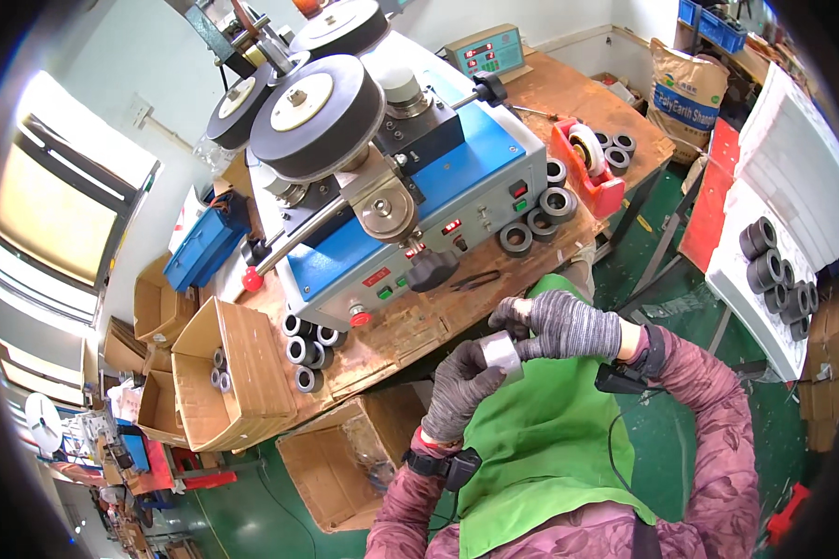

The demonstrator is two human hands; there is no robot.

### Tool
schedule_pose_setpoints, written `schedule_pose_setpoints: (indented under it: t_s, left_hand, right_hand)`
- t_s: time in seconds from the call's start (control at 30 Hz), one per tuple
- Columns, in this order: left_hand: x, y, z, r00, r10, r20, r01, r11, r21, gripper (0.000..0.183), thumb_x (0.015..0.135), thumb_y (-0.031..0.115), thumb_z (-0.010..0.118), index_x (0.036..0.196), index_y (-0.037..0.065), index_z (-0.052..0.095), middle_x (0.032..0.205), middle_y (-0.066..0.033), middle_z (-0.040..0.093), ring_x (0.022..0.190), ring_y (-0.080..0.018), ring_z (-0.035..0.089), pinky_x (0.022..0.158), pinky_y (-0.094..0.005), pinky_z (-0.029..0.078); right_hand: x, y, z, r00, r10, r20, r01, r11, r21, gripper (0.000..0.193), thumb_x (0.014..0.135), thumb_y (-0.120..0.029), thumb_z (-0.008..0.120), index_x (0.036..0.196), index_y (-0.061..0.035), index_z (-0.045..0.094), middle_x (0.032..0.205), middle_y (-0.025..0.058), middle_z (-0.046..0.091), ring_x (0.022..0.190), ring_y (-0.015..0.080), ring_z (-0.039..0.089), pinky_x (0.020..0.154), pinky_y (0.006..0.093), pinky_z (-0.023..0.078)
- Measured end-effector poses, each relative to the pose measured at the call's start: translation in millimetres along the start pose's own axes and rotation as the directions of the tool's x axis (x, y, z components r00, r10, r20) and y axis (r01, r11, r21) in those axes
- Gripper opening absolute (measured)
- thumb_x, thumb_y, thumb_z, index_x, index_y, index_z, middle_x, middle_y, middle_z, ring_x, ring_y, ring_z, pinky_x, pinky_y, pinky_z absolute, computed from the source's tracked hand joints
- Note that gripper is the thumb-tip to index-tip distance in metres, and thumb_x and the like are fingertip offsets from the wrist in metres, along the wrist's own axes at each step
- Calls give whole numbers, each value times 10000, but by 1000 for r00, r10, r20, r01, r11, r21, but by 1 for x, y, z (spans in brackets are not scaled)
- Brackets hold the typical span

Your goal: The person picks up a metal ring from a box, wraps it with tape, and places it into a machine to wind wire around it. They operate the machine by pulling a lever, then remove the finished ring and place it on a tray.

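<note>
In front of the green apron (550, 419), my gloved left hand (461, 387) is closed around a short whitish-silver cylindrical piece (501, 355). My right hand (569, 326), also in a grey knit glove, meets it from the right with thumb and curled fingers. Its exact kind is hard to make out, as the fingers cover part of it. Beyond my hands stands a blue-topped machine (419, 205) with large dark wheels (317, 116). Dark rings (539, 221) stand at its right end, and more dark rings (304, 349) at its left front corner.
Black tweezers (476, 279) lie on the wooden table (391, 340) before the machine. A red tape dispenser (587, 172) is at the right. White foam (746, 270) holds several dark rings at far right. Cardboard boxes (242, 373) stand left, with an open carton (331, 475) below the table edge.
</note>
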State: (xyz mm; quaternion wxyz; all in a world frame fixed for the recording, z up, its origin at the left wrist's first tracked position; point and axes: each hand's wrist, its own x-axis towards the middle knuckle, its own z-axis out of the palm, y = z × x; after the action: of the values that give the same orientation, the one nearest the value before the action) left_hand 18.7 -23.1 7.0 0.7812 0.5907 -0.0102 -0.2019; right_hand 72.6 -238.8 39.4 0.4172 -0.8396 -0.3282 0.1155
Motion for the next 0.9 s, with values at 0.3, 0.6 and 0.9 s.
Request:
schedule_pose_setpoints:
  t_s: [0.3,0.6,0.9]
  left_hand:
    - [10,11,27,981,121,150,-121,993,-10,429,812,268,735,1072,13,508,1248,-90,507,1113,-150,485,967,-311,394]
    - [17,4,18,995,101,20,-102,994,30,108,837,111,656,875,32,592,1163,-73,567,979,-120,516,851,-262,415]
    - [33,-11,33,982,185,-28,-167,936,310,264,856,98,644,1098,2,602,1145,-103,568,1030,-187,552,937,-325,435]
  right_hand:
    - [-3,26,15,950,93,-299,-32,979,203,380,704,-286,748,1002,-75,640,857,141,652,823,311,641,730,382,508]
    - [-16,44,18,919,69,-387,-139,978,-156,219,762,-181,718,928,-55,650,806,116,658,769,255,652,696,326,509]
    - [-21,62,24,920,131,-369,-177,980,-93,307,674,-232,733,954,-149,638,874,95,654,863,295,635,760,404,500]
